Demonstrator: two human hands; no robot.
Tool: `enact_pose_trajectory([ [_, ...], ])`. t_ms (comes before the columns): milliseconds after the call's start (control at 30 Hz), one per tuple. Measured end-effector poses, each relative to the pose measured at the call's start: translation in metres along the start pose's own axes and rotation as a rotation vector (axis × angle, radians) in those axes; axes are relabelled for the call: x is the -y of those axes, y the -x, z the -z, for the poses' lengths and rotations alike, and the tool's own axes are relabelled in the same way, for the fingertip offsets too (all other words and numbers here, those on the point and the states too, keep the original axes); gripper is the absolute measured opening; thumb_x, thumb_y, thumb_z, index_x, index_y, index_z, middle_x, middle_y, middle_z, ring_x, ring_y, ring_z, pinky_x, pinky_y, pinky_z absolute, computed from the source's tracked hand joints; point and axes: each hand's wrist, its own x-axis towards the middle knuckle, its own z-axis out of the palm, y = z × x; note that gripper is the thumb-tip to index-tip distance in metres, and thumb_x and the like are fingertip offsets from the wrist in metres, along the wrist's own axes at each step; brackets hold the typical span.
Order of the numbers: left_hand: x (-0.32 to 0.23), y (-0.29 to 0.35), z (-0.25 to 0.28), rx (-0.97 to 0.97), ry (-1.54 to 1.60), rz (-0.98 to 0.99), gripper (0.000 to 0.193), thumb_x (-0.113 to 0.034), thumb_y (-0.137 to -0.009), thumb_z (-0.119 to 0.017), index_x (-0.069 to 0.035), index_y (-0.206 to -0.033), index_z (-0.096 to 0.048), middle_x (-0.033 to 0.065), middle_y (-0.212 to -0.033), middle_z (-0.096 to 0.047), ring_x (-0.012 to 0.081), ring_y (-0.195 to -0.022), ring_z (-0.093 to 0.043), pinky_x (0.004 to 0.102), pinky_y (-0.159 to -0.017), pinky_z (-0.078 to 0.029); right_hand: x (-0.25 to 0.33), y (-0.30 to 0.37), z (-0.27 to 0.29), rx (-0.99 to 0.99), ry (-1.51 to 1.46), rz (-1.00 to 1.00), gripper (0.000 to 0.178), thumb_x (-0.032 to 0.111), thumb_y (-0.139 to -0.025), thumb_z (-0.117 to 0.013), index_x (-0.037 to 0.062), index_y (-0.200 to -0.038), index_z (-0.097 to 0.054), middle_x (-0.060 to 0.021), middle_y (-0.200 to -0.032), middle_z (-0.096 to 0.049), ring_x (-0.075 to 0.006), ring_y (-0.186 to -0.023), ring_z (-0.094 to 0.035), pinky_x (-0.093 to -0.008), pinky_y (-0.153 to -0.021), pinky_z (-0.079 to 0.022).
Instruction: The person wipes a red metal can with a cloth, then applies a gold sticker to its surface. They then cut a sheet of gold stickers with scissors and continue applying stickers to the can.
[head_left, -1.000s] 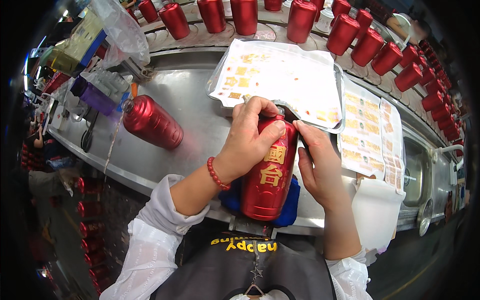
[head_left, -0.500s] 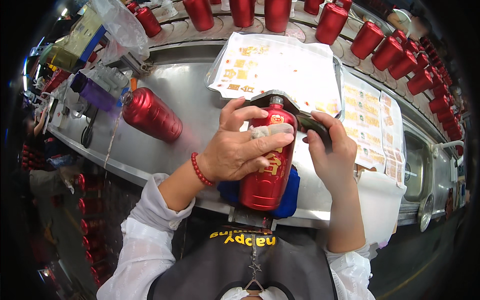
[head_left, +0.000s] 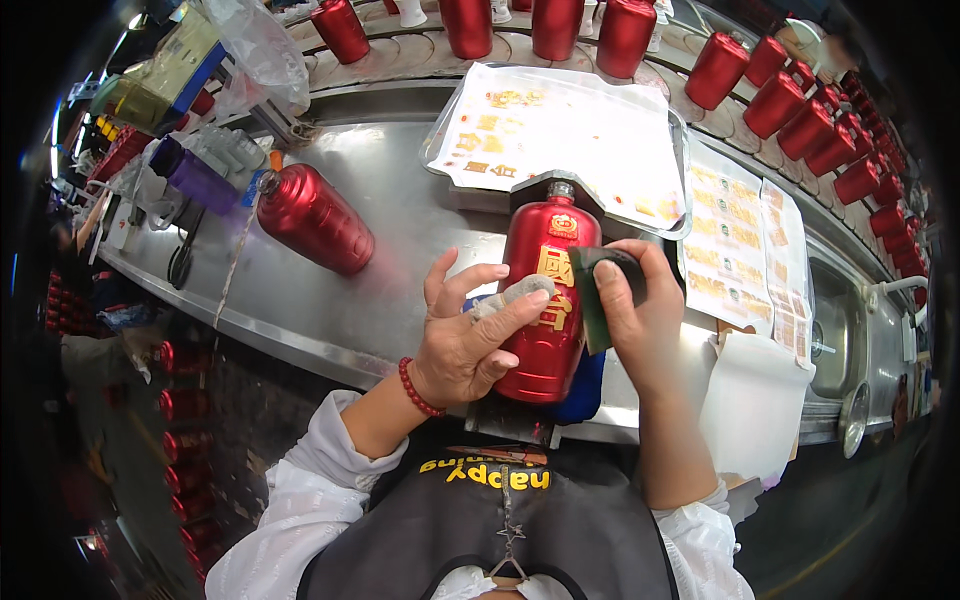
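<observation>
A red metallic bottle [head_left: 535, 365] with gold raised-looking lettering lies in front of me, its neck toward the far side against a dark angled holder [head_left: 585, 194]. Blue cloth [head_left: 583, 395] shows under its right side. My left hand [head_left: 470, 335] is at the bottle's left side with fingers apart; a whitish wrap covers one finger, which reaches over the lettering. Between thumb and fingers my right hand [head_left: 640, 305] grips a dark green, flat scraper [head_left: 592, 300], its edge at the bottle's right side beside the lettering. Whether the edge touches is unclear.
Another red bottle [head_left: 318, 220] lies to the left on the steel table [head_left: 400, 240]. Decal sheets [head_left: 570, 135] rest on a tray, with more sheets [head_left: 730, 235] at right. Beyond runs a conveyor [head_left: 410, 52] of red bottles. A sink [head_left: 835, 335] is far right.
My left hand has drawn down and left, uncovering the lettering. My right hand has come lower, bringing the scraper beside the lettering. The conveyor's bottles have shifted.
</observation>
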Motion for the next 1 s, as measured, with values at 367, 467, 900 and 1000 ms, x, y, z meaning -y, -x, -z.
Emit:
enact_pose_trajectory([
  [367, 0.010, -0.054, -0.027, -0.020, 0.517, 0.542, 0.057, -0.033, -0.093, -0.062, -0.001, -0.136, -0.042, 0.0169, -0.134, -0.048, 0.0299, -0.124, -0.043, 0.0408, -0.109, -0.030, -0.015, 0.007, 0.001, -0.051, -0.195, -0.085, 0.017, 0.015, -0.095, -0.064, 0.0010, -0.103, -0.059, -0.0032, -0.083, -0.063, -0.0088, -0.077, -0.056, -0.0244, -0.070, -0.048],
  [467, 0.017, -0.049, -0.031, -0.017, 0.693, 0.614, 0.054, -0.030, -0.094, -0.060, -0.001, -0.136, -0.042, 0.0162, -0.133, -0.049, 0.0271, -0.123, -0.044, 0.0388, -0.108, -0.032, -0.012, 0.008, 0.002, -0.038, -0.163, -0.104, 0.017, 0.016, -0.095, -0.064, 0.0011, -0.103, -0.059, -0.0033, -0.083, -0.063, -0.0088, -0.076, -0.056, -0.0245, -0.070, -0.048],
  [900, 0.013, -0.062, -0.030, 0.045, 0.635, 0.611, 0.055, -0.031, -0.088, -0.066, -0.002, -0.130, -0.045, 0.0183, -0.126, -0.050, 0.0321, -0.120, -0.044, 0.0422, -0.107, -0.031, -0.017, 0.011, 0.004, -0.047, -0.196, -0.126, 0.018, 0.017, -0.095, -0.063, 0.0011, -0.103, -0.060, -0.0036, -0.085, -0.064, -0.0096, -0.079, -0.057, -0.0245, -0.072, -0.048],
  [1000, 0.015, -0.062, -0.030, 0.038, 0.708, 0.632, 0.055, -0.031, -0.088, -0.066, -0.002, -0.130, -0.045, 0.0182, -0.126, -0.050, 0.0317, -0.121, -0.044, 0.0418, -0.107, -0.031, -0.018, 0.012, 0.005, -0.049, -0.216, -0.134, 0.018, 0.016, -0.095, -0.063, 0.0010, -0.104, -0.060, -0.0035, -0.086, -0.064, -0.0095, -0.079, -0.057, -0.0244, -0.072, -0.048],
])
